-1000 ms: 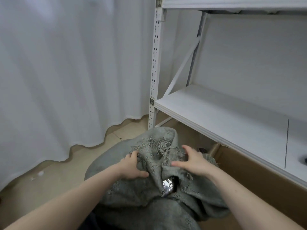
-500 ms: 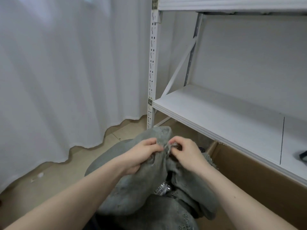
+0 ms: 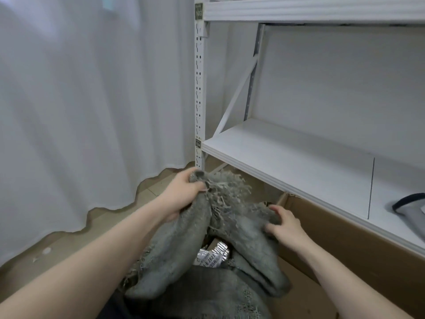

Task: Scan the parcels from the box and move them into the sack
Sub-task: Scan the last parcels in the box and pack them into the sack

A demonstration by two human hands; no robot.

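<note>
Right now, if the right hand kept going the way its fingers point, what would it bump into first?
Probably the grey sack: the right hand already grips its frayed rim, fingers pointing up-left into the cloth.

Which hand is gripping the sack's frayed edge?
The left hand, fist bunched around the sack by its fringe; the right hand holds plain cloth lower down.
</note>
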